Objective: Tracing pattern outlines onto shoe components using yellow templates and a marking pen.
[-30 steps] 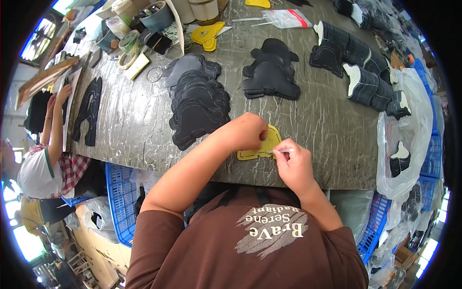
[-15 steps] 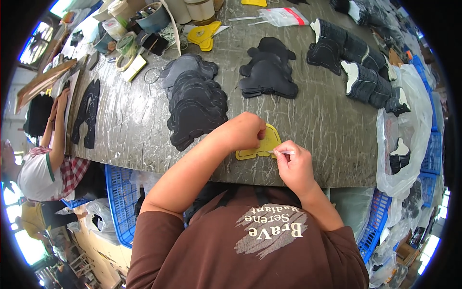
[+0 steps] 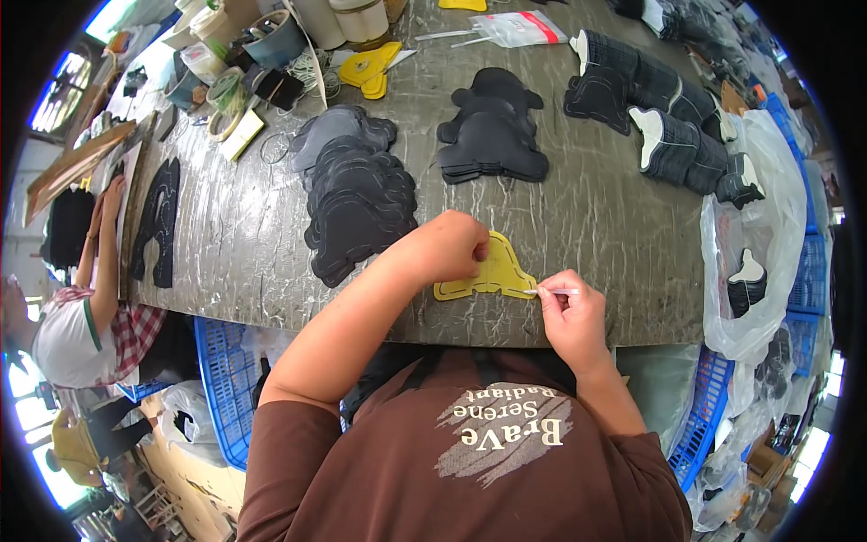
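A yellow curved template [image 3: 495, 269] with slots cut along its edge lies flat near the table's front edge. My left hand [image 3: 450, 248] has its fingers bent and pressed down on the template's upper left part; its fingertips are partly hidden. In my right hand [image 3: 575, 316] a thin whitish pen [image 3: 564, 291] is pinched, its tip touching the template's lower right corner. Whatever lies under the template is mostly covered. Farther off are a fanned stack of black cut pieces [image 3: 361, 212] with light outlines and a second black stack [image 3: 492, 149].
Bundled black pieces with white edges [image 3: 673, 149] lie at the right beside a clear plastic bag [image 3: 768, 226]. Tubs of tools [image 3: 275, 41] and another yellow template [image 3: 368, 68] stand at the back left. Blue crates [image 3: 226, 379] flank the table. A co-worker [image 3: 72, 325] works at the far left.
My right hand has moved the pen rightward along the template's lower edge to its corner. My left hand stays pressed on the template. The whole view has shifted slightly.
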A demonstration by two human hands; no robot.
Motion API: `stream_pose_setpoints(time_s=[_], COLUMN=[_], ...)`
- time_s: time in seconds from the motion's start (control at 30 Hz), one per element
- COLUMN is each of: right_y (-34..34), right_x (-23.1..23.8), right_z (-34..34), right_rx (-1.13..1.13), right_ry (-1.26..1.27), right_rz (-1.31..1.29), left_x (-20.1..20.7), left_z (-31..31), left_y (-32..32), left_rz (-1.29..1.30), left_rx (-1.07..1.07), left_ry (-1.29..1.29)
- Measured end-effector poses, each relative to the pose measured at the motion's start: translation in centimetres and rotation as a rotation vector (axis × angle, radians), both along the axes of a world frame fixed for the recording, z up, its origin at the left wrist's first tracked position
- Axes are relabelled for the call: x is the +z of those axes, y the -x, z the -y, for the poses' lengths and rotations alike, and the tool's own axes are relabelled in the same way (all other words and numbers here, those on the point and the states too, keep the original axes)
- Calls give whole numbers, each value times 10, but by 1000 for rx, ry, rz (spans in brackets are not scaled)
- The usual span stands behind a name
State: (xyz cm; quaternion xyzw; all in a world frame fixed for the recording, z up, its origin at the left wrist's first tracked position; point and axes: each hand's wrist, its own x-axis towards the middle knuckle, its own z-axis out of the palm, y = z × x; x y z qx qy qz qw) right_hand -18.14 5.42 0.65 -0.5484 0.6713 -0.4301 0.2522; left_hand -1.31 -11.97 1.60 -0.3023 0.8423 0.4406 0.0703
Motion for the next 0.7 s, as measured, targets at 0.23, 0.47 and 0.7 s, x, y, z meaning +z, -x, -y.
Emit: stream_pose_setpoints(time_s=[0.23, 0.47, 0.7], right_y=[12, 25, 35], right_x=[10, 13, -11], right_z=[13, 94, 145], right_rx=[-71, -39, -55], right_ry=[108, 243, -16], right_rz=[-135, -326, -602], left_x=[4, -8, 8], left_z=[-4, -13, 6], left_y=[7, -9, -92], left_rz=[80, -109, -409], left_rx=[-42, 74, 618], left_ry=[111, 652, 47])
